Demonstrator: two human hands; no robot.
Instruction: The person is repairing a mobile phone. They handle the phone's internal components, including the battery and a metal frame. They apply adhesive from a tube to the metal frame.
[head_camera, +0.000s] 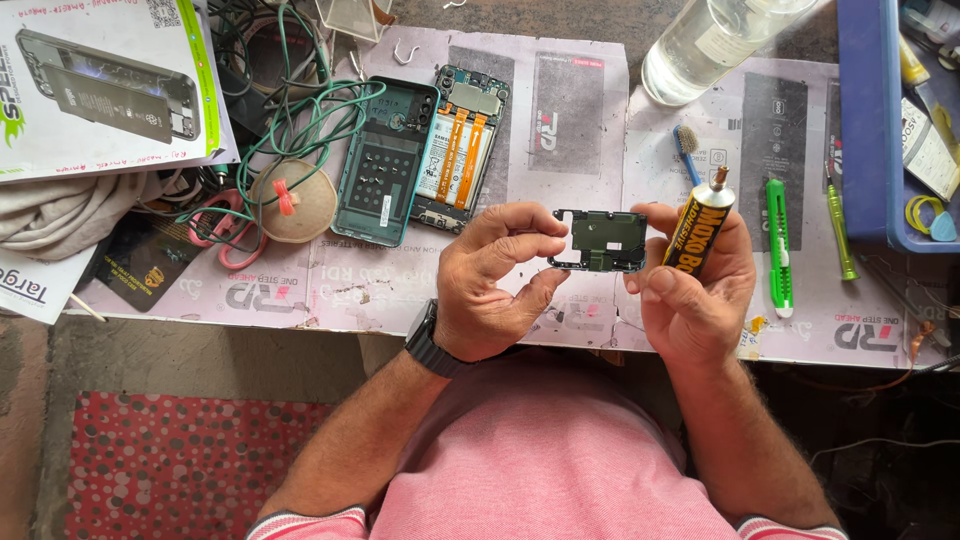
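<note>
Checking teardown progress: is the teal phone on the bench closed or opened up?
Opened. The teal back cover lies detached, inside up, beside the phone body, whose battery and orange flex cables are exposed.

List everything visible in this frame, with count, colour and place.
small phone cover plate: 1, dark green-black, held between both hands
glue tube: 1, yellow and black, in right hand
opened phone: 1, orange ribbon cables, on mat
phone back cover: 1, teal, left of opened phone
toothbrush: 1, blue, above glue tube
utility knife: 1, green, right of hands
clear bottle: 1, top centre-right
tray: 1, blue, far right
wires: bundle, green, upper left
wristwatch: 1, black, left wrist
left hand: fingers pinching plate
right hand: gripping tube, touching plate
</note>
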